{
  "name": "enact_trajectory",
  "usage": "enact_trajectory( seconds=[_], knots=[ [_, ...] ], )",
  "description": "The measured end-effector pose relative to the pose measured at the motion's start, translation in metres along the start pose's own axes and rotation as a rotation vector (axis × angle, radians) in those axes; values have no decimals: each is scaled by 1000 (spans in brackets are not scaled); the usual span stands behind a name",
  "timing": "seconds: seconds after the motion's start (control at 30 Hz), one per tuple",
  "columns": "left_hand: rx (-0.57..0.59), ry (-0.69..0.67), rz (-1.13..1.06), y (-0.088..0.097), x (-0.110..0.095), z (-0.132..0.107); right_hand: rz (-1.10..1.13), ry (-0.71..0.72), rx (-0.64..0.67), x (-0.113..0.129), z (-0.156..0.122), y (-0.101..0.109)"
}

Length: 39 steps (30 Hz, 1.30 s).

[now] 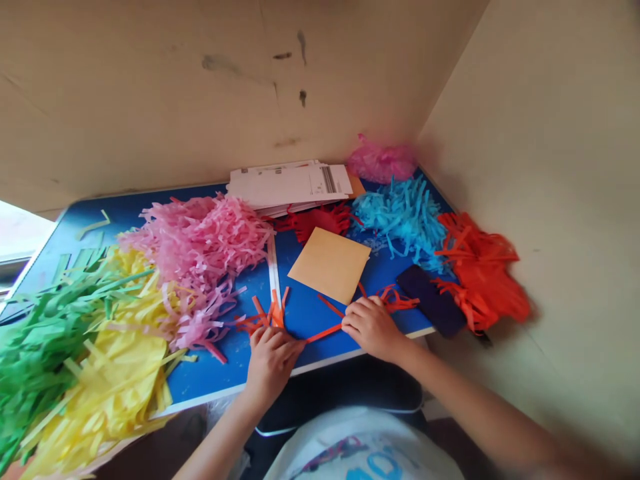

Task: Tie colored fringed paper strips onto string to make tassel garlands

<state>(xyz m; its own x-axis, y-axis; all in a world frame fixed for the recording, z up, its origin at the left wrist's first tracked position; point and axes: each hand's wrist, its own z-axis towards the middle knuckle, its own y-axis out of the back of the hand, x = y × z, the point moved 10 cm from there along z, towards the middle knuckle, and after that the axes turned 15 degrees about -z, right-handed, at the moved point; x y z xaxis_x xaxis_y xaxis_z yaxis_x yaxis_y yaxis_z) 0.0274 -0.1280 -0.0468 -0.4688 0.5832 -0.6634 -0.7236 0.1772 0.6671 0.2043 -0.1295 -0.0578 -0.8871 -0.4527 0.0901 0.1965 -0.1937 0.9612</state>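
Observation:
Near the table's front edge, my left hand (273,350) is closed around fringed orange tissue paper (277,315), whose cut strips stick up past the fingers. My right hand (371,325) is closed too, gripping more of the orange paper, with loose strips fanning out to its right. A narrow orange strip (324,333) stretches between both hands. Just beyond them lies a square of tan card (330,263), tilted like a diamond. My fingertips are partly hidden behind the knuckles.
Pink (205,233), yellow (125,360) and green fringed paper (35,353) pile up at left. Blue fringe (403,217), more orange fringe (483,267) and a dark flat object (433,300) lie at right. Printed white sheets (290,187) are stacked by the wall.

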Motion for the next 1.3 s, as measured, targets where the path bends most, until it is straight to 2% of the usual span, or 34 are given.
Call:
enact_trajectory(
  seconds=[0.13, 0.27, 0.37, 0.43, 0.5, 0.57, 0.67, 0.83, 0.93, 1.03, 1.13, 1.2, 1.3],
  knots=[
    [-15, 63, 5, 2, 3, 4, 11, -36, 98, 1, 8, -5],
    [-43, 108, 131, 0, 0, 9, -5, -76, 137, 1, 16, -6],
    [-10, 155, 246, -6, -2, 14, -37, -135, 177, -2, 21, -7],
    [19, 148, 314, -10, -5, 17, -55, -164, 199, -3, 23, -6],
    [66, 76, 332, -17, -12, 18, -68, -162, 188, -1, 24, -2],
    [120, -39, 310, -24, -20, 15, -86, -79, 144, 10, 23, 5],
    [154, -149, 298, -29, -27, 11, -121, 123, 67, 32, 19, 9],
    [106, -152, 278, -31, -29, 20, -244, 289, 7, 49, 22, -6],
    [37, -142, 272, -25, -32, 28, -236, 281, 39, 53, 29, -4],
    [-73, -167, 234, -4, -50, 25, -19, 121, 95, 49, 28, 24],
    [-194, -247, 101, 26, -81, 13, 386, -41, 139, 47, 18, 54],
    [-220, -328, 38, 39, -103, 7, 728, -138, 248, 47, 11, 51],
    [-201, -371, -23, 45, -120, 7, 1231, -322, 504, 51, 2, 17]
  ],
)
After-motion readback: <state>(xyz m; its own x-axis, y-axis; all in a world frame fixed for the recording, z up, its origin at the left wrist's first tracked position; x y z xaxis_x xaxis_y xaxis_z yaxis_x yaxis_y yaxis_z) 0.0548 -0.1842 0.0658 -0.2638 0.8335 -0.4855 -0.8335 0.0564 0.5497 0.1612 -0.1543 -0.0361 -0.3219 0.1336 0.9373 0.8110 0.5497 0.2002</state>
